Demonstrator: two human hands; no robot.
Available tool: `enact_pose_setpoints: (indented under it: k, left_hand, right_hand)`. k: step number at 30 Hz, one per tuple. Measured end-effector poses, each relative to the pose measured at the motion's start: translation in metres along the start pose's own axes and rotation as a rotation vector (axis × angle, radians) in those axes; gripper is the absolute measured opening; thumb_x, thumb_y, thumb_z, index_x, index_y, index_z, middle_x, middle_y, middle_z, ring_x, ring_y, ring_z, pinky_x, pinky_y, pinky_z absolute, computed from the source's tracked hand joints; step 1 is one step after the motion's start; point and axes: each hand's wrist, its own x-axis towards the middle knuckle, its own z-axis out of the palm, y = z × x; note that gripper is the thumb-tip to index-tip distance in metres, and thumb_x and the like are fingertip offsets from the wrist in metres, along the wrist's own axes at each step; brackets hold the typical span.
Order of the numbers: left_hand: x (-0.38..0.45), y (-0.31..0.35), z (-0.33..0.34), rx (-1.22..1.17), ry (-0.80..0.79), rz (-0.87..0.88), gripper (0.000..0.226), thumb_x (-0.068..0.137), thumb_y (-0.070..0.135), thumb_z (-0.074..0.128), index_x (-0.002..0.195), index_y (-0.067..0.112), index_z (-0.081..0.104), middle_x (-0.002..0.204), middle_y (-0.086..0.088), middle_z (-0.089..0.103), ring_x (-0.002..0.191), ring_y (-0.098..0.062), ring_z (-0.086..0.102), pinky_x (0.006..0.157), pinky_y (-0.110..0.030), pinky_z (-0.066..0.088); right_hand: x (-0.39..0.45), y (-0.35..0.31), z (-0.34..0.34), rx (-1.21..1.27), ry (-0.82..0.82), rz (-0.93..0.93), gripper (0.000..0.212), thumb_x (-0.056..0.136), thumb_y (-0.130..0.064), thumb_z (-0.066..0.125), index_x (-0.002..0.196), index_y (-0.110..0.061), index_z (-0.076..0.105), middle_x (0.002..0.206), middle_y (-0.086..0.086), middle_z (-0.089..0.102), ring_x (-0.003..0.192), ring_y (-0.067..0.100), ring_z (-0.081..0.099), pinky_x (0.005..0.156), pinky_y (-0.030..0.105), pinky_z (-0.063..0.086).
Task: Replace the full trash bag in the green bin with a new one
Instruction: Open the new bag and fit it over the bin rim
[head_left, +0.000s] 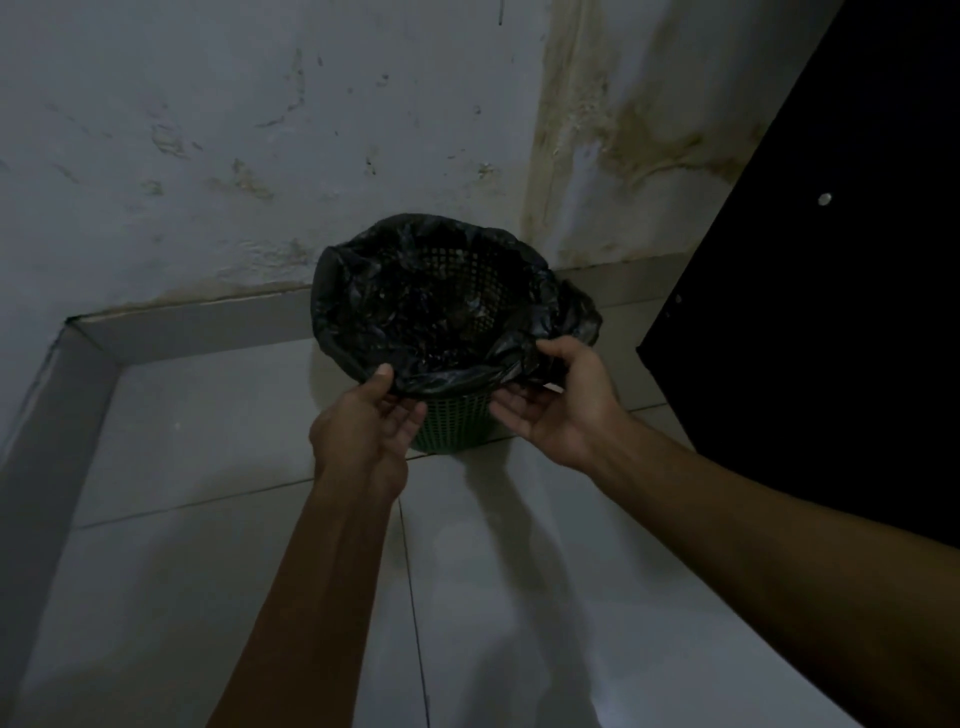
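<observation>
A small green mesh bin (457, 423) stands on the tiled floor in a wall corner. A black trash bag (363, 306) lines it, its edge folded out over the rim; the bin's mesh shows through the bag's far inner side. My left hand (371, 415) pinches the bag's near edge at the rim, thumb on top. My right hand (553, 400) grips the bag's fold at the near right of the rim, thumb over the plastic and fingers under it.
Pale floor tiles (249, 441) spread in front of the bin. A stained white wall (260, 156) with a low tiled skirting runs behind it. A dark panel (831, 312), perhaps a door or cabinet side, stands close on the right.
</observation>
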Motion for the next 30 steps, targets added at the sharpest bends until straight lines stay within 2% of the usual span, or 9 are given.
enact_pose_setpoints:
  k: [4,8,11,14,16,17,20,23,30]
  left_hand:
    - [0.005,0.001,-0.002,-0.050,-0.023,-0.037,0.005,0.093,0.011,0.058,0.088,0.010,0.058,0.084,-0.006,0.060,0.076,-0.019,0.059,0.056,-0.027,0.053]
    - [0.005,0.005,-0.004,-0.108,-0.039,-0.047,0.004,0.093,0.009,0.058,0.091,0.006,0.058,0.088,-0.008,0.062,0.083,-0.023,0.063,0.085,-0.039,0.053]
    - [0.005,0.009,-0.006,-0.115,-0.042,-0.039,0.005,0.093,0.008,0.057,0.090,0.006,0.057,0.091,-0.009,0.061,0.085,-0.024,0.062,0.079,-0.037,0.051]
    - [0.006,0.010,-0.007,-0.108,-0.062,-0.015,0.005,0.095,0.008,0.055,0.090,0.007,0.055,0.091,-0.010,0.060,0.083,-0.023,0.061,0.069,-0.036,0.052]
    - [0.008,0.011,-0.008,-0.102,-0.063,0.007,0.005,0.095,0.009,0.053,0.090,0.009,0.054,0.089,-0.008,0.060,0.082,-0.022,0.061,0.067,-0.035,0.052]
    - [0.009,0.012,-0.008,-0.101,-0.065,0.016,0.005,0.095,0.009,0.053,0.091,0.009,0.054,0.088,-0.008,0.060,0.082,-0.021,0.061,0.066,-0.035,0.051]
    - [0.010,0.013,-0.007,-0.100,-0.076,0.034,0.005,0.096,0.008,0.052,0.092,0.009,0.053,0.091,-0.009,0.061,0.084,-0.022,0.061,0.068,-0.037,0.051]
    - [0.009,0.013,-0.007,-0.071,-0.083,0.060,0.008,0.097,0.007,0.050,0.089,0.008,0.051,0.091,-0.011,0.060,0.082,-0.024,0.061,0.079,-0.041,0.053]
    - [0.006,0.017,-0.009,0.034,-0.127,0.076,0.017,0.097,0.007,0.049,0.081,0.010,0.048,0.092,-0.012,0.061,0.082,-0.025,0.062,0.077,-0.040,0.054]
  right_hand:
    - [0.004,-0.006,-0.002,-0.032,0.116,-0.065,0.013,0.092,-0.018,0.048,0.094,-0.008,0.057,0.095,0.015,0.062,0.084,0.029,0.063,0.066,0.042,0.055]
    - [0.012,-0.011,-0.002,-0.152,0.283,-0.127,0.010,0.093,-0.014,0.052,0.096,-0.009,0.060,0.077,0.007,0.055,0.063,0.020,0.053,0.052,0.031,0.052]
    - [0.013,-0.016,-0.003,-0.217,0.377,-0.080,0.016,0.092,-0.005,0.051,0.077,-0.010,0.054,0.064,0.003,0.041,0.047,0.014,0.027,0.037,0.017,0.036]
    - [0.011,-0.019,-0.002,-0.133,0.315,-0.005,0.020,0.096,-0.003,0.046,0.077,-0.007,0.051,0.066,0.006,0.045,0.048,0.013,0.033,0.030,0.014,0.037]
    - [0.007,-0.022,0.001,-0.065,0.268,0.023,0.021,0.099,-0.009,0.046,0.079,-0.003,0.051,0.074,0.009,0.049,0.058,0.016,0.047,0.037,0.021,0.052]
    - [0.005,-0.023,0.003,-0.033,0.248,0.025,0.023,0.099,-0.010,0.045,0.078,-0.002,0.051,0.078,0.011,0.050,0.063,0.018,0.050,0.051,0.026,0.058]
    - [0.001,-0.028,0.008,-0.002,0.183,0.007,0.022,0.099,-0.009,0.044,0.080,-0.001,0.052,0.084,0.015,0.053,0.073,0.023,0.055,0.080,0.040,0.053]
    - [-0.002,-0.032,0.012,-0.001,0.128,-0.005,0.018,0.095,-0.015,0.049,0.081,-0.004,0.053,0.088,0.016,0.058,0.080,0.027,0.059,0.081,0.041,0.051]
    - [0.002,-0.031,0.013,-0.116,0.098,0.035,0.011,0.086,-0.017,0.068,0.087,-0.008,0.061,0.089,0.010,0.062,0.081,0.022,0.060,0.068,0.034,0.053]
